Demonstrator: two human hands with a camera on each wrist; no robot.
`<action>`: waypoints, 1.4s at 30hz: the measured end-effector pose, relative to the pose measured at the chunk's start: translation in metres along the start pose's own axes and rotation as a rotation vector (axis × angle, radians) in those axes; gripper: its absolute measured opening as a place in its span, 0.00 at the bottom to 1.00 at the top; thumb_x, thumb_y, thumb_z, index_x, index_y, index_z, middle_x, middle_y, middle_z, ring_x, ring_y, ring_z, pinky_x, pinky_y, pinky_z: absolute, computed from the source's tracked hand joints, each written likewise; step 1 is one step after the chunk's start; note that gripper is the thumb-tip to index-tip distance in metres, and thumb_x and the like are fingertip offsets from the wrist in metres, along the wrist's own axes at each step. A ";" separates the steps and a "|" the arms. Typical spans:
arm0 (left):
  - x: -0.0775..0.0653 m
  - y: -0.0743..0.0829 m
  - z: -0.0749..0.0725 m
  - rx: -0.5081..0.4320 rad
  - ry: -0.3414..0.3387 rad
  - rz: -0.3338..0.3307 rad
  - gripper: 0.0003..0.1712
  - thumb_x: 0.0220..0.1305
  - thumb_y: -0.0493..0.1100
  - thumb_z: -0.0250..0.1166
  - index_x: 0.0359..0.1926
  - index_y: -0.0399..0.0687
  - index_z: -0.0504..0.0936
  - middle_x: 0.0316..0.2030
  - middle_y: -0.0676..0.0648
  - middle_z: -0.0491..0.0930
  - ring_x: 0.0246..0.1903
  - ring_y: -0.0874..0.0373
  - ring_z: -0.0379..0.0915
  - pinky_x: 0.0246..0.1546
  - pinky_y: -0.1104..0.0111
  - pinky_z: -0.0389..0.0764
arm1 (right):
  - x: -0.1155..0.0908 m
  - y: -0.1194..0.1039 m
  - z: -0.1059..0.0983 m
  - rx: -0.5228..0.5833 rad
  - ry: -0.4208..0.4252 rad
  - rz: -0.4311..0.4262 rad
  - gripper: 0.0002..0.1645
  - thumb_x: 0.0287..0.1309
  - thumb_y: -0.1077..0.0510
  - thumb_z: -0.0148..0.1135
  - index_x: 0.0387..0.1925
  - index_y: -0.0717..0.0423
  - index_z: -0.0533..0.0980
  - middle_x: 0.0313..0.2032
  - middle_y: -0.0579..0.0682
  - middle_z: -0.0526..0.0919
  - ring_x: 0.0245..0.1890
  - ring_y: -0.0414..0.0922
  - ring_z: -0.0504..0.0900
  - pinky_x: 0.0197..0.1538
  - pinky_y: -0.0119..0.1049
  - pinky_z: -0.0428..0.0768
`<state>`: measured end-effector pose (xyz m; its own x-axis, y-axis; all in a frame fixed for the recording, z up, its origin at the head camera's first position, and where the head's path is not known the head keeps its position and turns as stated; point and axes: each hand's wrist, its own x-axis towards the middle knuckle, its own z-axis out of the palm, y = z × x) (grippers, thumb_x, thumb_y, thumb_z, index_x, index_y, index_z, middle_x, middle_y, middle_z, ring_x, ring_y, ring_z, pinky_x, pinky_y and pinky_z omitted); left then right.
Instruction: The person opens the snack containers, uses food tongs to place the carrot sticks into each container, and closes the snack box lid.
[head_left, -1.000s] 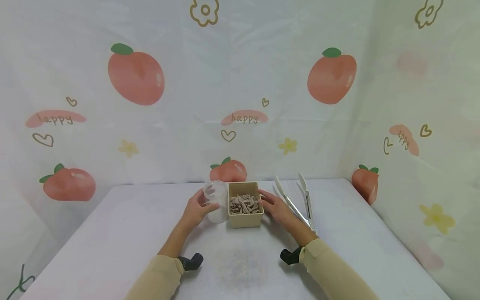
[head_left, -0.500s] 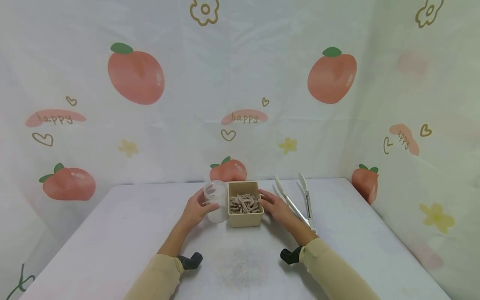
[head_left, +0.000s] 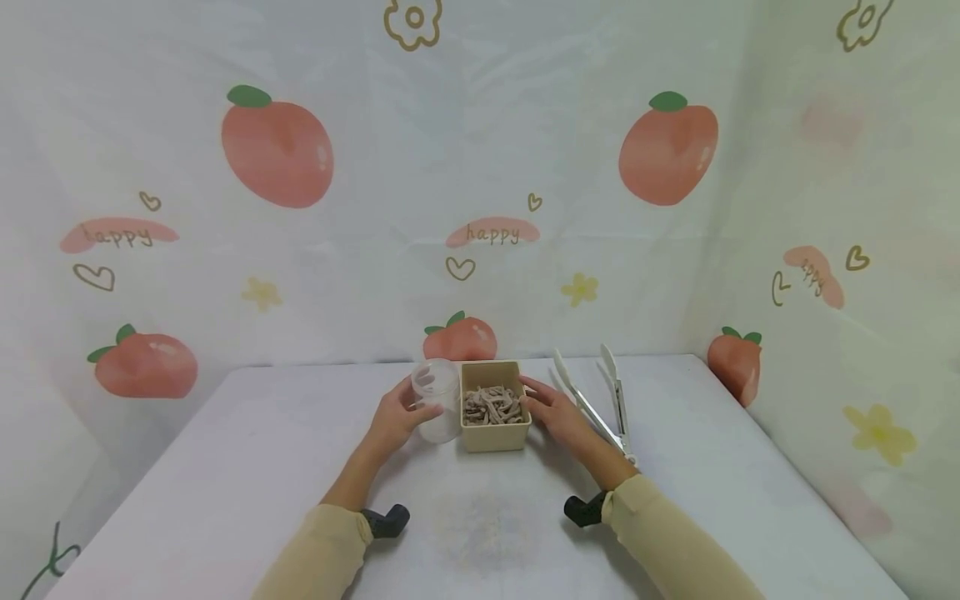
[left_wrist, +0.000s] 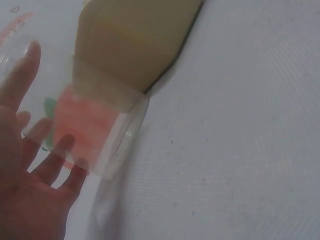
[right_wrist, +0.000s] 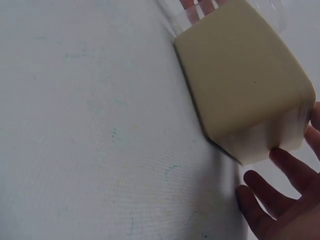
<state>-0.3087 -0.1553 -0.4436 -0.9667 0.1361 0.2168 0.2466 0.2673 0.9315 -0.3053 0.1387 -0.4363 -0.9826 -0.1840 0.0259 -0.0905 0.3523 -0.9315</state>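
1. White cloth backdrop (head_left: 360, 292), printed with red peaches, yellow flowers, hearts and the word "happy", hangs behind and to the right of a pale bench (head_left: 277, 475).
2. Near the bench's far edge stands a beige box (head_left: 495, 439), its top facing up, holding a heap of greyish-brown, finger-like pieces (head_left: 491, 407).
3. Just left of the box is an upright clear jar (head_left: 447, 427); whether the two touch, I cannot tell.
4. The person's left hand (head_left: 395, 421) holds the jar from its left side, thumb across the front and fingers curved around behind.
5. The right hand (head_left: 558, 412) rests against the box's right side, fingers spread, fingertips touching the wall.
6. Metal tongs (head_left: 620, 404) with pale tips lie beyond the right hand, arms apart, tips toward the backdrop.
7. Both forearms wear beige sleeves (head_left: 318, 554), with black devices (head_left: 388, 522) at the wrists.
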 end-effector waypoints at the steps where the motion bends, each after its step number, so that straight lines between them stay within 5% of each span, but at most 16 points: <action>1: 0.000 0.000 0.000 -0.004 -0.001 0.003 0.44 0.55 0.45 0.75 0.70 0.48 0.65 0.65 0.42 0.70 0.65 0.45 0.63 0.62 0.51 0.66 | 0.000 -0.001 0.000 0.000 0.003 0.004 0.30 0.69 0.54 0.56 0.70 0.47 0.65 0.64 0.61 0.70 0.65 0.57 0.67 0.63 0.54 0.66; 7: 0.001 -0.001 0.000 -0.013 -0.006 0.003 0.44 0.55 0.44 0.74 0.70 0.47 0.65 0.65 0.41 0.70 0.65 0.45 0.63 0.62 0.52 0.66 | 0.000 -0.004 0.000 -0.054 0.025 -0.021 0.29 0.68 0.56 0.57 0.69 0.52 0.67 0.61 0.62 0.73 0.60 0.56 0.73 0.56 0.52 0.74; 15: -0.001 0.001 0.001 -0.010 0.000 -0.003 0.45 0.55 0.44 0.74 0.71 0.46 0.64 0.64 0.40 0.70 0.65 0.44 0.63 0.61 0.52 0.66 | 0.003 -0.017 -0.009 -0.322 0.035 -0.116 0.28 0.65 0.55 0.61 0.65 0.53 0.71 0.60 0.57 0.76 0.57 0.57 0.76 0.57 0.52 0.74; 21: -0.001 0.002 0.001 0.000 0.003 -0.007 0.45 0.55 0.45 0.75 0.71 0.47 0.64 0.65 0.42 0.69 0.65 0.44 0.63 0.61 0.52 0.67 | 0.007 -0.036 -0.012 -0.412 0.040 -0.136 0.29 0.64 0.53 0.61 0.65 0.54 0.71 0.61 0.54 0.76 0.58 0.57 0.75 0.53 0.54 0.76; 32: -0.001 0.001 0.001 0.006 0.001 -0.007 0.43 0.56 0.44 0.73 0.71 0.47 0.64 0.65 0.41 0.69 0.65 0.45 0.63 0.61 0.52 0.66 | 0.013 -0.075 -0.004 -0.429 0.031 -0.215 0.26 0.65 0.50 0.60 0.63 0.50 0.74 0.56 0.54 0.79 0.56 0.53 0.77 0.53 0.52 0.76; 42: -0.001 -0.003 -0.001 0.004 -0.007 0.006 0.43 0.57 0.41 0.72 0.71 0.47 0.63 0.66 0.41 0.68 0.65 0.43 0.63 0.61 0.51 0.66 | 0.023 -0.093 0.027 -0.359 -0.039 -0.284 0.22 0.64 0.52 0.63 0.59 0.50 0.77 0.56 0.52 0.80 0.56 0.52 0.77 0.54 0.49 0.76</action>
<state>-0.3088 -0.1567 -0.4460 -0.9647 0.1441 0.2204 0.2526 0.2700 0.9291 -0.3150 0.0768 -0.3592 -0.9044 -0.3512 0.2424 -0.4130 0.5774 -0.7043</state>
